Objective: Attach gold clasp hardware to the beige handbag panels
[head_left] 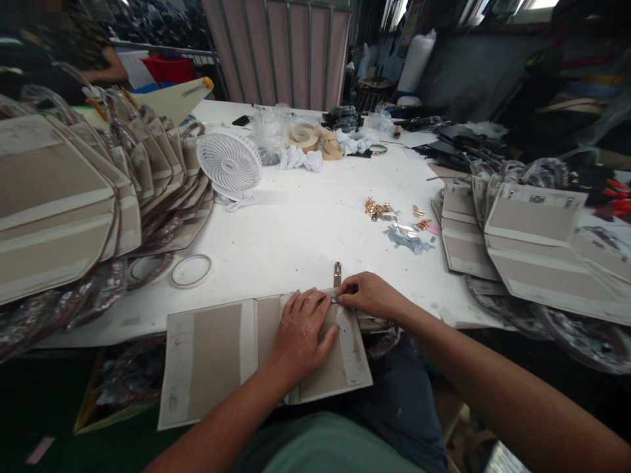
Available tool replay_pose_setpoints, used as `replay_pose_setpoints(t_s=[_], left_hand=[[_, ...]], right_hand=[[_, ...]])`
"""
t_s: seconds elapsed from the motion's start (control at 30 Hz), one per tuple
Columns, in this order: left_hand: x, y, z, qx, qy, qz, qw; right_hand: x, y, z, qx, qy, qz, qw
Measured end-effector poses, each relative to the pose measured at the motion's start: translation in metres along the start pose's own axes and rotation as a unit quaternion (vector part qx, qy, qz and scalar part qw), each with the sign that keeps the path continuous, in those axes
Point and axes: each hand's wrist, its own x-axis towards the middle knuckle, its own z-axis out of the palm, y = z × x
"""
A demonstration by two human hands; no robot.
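A beige bag panel (211, 358) with lighter strips lies open at the near table edge, partly over my lap. My left hand (303, 332) rests flat on it, fingers stretched out toward its far edge. My right hand (367, 293) is closed in a pinch at that far edge, right of the left fingertips. A small shiny metal plate (334, 299) shows at the pinching fingertips; the rest of it is hidden. Just beyond the edge a metal clasp tab (338, 272) sticks out onto the table.
Stacks of similar bag panels stand at left (54, 184) and right (532, 243). Gold fittings (377, 209) and grey metal plates (409, 240) lie at centre right. A white fan (230, 161), a tape roll (191, 270) and crumpled paper (300, 159) are on the white table (276, 223). A person sits far left.
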Motion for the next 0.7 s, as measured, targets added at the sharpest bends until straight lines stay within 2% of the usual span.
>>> replay_pose_setpoints(t_s=[0.27,0.5,0.7], left_hand=[[0.001,0.001,-0.001,0.004,0.0,0.001,1.0],[0.0007,0.0004,0.0,-0.001,0.004,0.003,1.0],[0.0014,0.0009,-0.0008,-0.005,0.011,0.004,1.0]], right_hand=[[-0.0017,0.0016,0.001,-0.01,-0.003,-0.009,1.0],[-0.0047,-0.0045,0.003,-0.041,0.012,0.02,0.999],[-0.0017,-0.0031,0.003,-0.022,0.009,0.013,1.0]])
